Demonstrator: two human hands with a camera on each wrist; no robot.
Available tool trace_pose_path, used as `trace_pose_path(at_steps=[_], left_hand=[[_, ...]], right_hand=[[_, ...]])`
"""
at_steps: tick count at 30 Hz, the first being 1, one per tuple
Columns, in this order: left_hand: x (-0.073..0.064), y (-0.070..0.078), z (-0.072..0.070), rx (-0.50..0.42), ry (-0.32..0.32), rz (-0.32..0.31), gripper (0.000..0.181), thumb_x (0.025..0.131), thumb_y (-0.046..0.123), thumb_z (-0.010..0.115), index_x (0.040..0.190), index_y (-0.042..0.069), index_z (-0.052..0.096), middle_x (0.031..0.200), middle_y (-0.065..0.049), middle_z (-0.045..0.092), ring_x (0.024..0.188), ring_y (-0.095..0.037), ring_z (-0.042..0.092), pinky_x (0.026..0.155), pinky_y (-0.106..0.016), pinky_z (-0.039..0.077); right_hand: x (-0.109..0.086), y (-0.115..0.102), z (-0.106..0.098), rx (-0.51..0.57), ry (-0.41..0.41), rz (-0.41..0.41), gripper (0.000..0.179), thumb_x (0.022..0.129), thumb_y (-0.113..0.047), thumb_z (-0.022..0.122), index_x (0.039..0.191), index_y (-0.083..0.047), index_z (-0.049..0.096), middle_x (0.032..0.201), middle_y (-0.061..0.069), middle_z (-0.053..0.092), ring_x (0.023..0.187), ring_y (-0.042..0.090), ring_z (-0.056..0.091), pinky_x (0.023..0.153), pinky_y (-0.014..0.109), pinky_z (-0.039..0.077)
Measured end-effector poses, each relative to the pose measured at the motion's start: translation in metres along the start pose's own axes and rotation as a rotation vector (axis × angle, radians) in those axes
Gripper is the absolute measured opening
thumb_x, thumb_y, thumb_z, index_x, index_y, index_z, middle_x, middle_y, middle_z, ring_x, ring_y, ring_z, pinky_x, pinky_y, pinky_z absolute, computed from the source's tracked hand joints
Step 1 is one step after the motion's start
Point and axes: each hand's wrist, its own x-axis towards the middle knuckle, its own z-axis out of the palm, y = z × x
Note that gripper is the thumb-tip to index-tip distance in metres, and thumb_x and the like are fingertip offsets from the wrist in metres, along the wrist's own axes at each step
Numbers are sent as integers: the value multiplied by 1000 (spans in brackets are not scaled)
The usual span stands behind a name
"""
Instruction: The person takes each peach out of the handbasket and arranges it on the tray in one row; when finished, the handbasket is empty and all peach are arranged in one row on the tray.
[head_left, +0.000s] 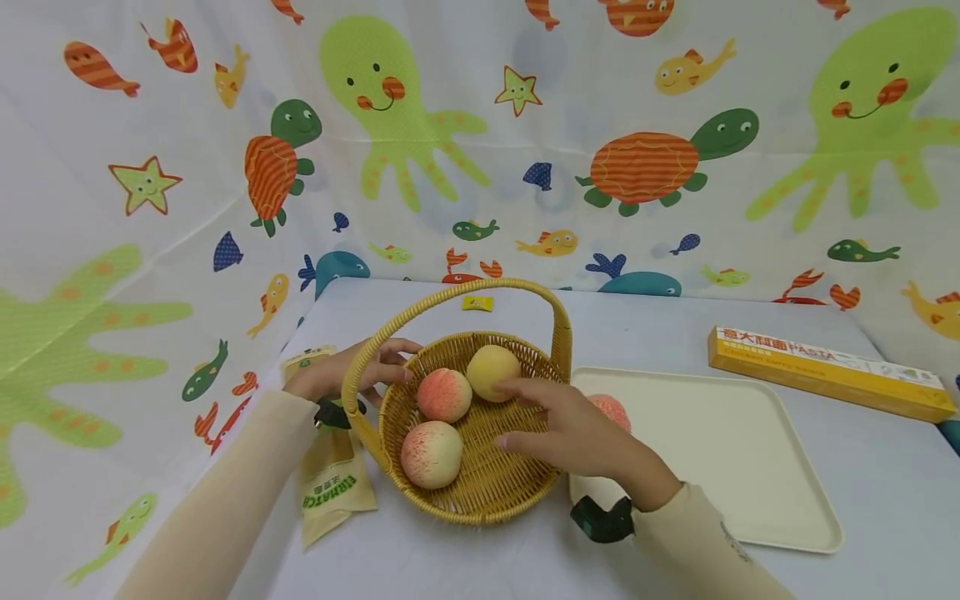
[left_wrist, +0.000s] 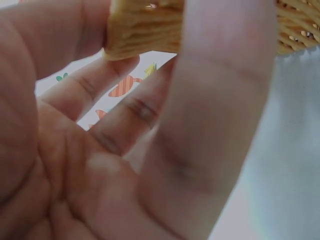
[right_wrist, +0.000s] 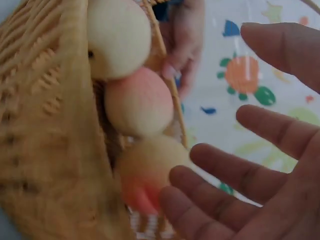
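While the left hand (head_left: 335, 374) grips the round wicker basket (head_left: 491, 450), the right hand (head_left: 577, 429) is spread, empty, near speckled peaches (head_left: 432, 455).

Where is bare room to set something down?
Bare: the tray, right of its peach; the tabletop between the tray, pasta box and curtain; inside the basket, near right. Crowded: the basket's left and far sides, with three peaches; beyond its left rim, left hand and bag.

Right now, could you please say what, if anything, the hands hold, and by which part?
The left hand holds the basket by its left side; the right hand, nothing.
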Motion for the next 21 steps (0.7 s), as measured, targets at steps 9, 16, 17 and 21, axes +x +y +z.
trace_pose_path(at_steps=[9, 16, 17, 21], left_hand=[[0, 2, 2, 3, 0, -24, 63, 105, 22, 62, 160, 6, 35, 143, -26, 56, 125, -38, 59, 78, -42, 63], [-2, 5, 4, 30, 14, -29, 63, 105, 24, 62, 159, 6, 37, 138, -26, 59, 126, -41, 58, 79, -46, 63], [-3, 6, 4, 35, 18, -29, 63, 104, 25, 62, 159, 6, 37, 137, -26, 60, 126, -41, 59, 80, -46, 63], [-10, 7, 4, 37, 26, -26, 64, 103, 24, 63, 158, 5, 38, 134, -25, 62, 121, -37, 63, 78, -46, 63]], right_hand=[[40, -7, 30, -82, -234, 88, 58, 93, -34, 79, 145, -15, 62, 131, 6, 69, 125, 26, 62, 98, 41, 53], [53, -13, 37, -75, -306, 142, 62, 92, -36, 80, 148, -19, 60, 128, -2, 69, 116, 15, 63, 97, 34, 52], [55, -14, 38, -81, -317, 133, 63, 92, -36, 79, 149, -18, 59, 131, -2, 68, 117, 14, 63, 99, 34, 52], [65, -19, 41, -119, -356, 104, 59, 92, -33, 78, 146, -17, 61, 135, -6, 66, 118, 10, 61, 104, 31, 48]])
